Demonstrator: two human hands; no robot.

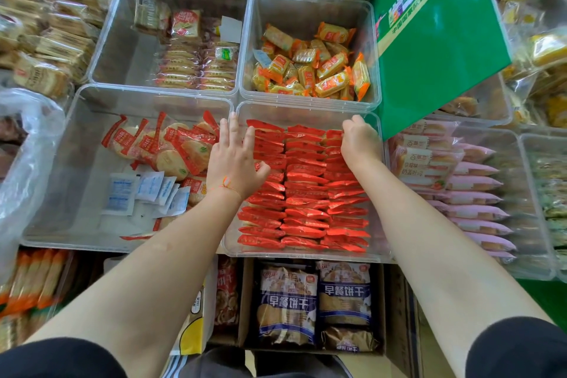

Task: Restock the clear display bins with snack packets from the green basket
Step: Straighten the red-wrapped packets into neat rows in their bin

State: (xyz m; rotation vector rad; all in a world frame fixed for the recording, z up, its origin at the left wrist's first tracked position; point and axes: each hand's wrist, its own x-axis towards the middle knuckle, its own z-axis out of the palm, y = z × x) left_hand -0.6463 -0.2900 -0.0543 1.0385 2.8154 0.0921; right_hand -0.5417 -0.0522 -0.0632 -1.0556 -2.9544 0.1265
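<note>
Two bare hands reach into a clear display bin [306, 115] packed with red snack packets [303, 193].

The packets lie in three neat rows filling the bin at the view's centre. The left hand [234, 159], fingers straight and spread, rests flat on the left row. The right hand [360, 139], fingers curled, presses down at the right row's far end; I cannot tell whether it holds anything. At two o'clock stands a green board [435, 49].
</note>
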